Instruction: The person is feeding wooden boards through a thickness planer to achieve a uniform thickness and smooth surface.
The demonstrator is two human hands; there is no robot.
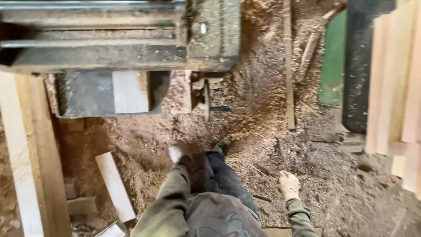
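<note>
Looking straight down at a sawdust-covered floor (263,87), person mid-stride, both hands empty. Left hand (176,152) in a pale glove swings out front near the knee, blurred, so finger state cannot be told; nearest thing is the short pale board (115,186) lying loose on the floor, apart from the hand. Right hand (289,185), gloved, hangs at the side with fingers loosely curled, gripping nothing. Dark woodworking machine (131,39) ahead, a pale plank (130,92) resting on its lower table, likely where stock comes out. Stacked light planks (394,87) at right edge, long boards (22,153) leaning at left, kept within reach of the machine.
</note>
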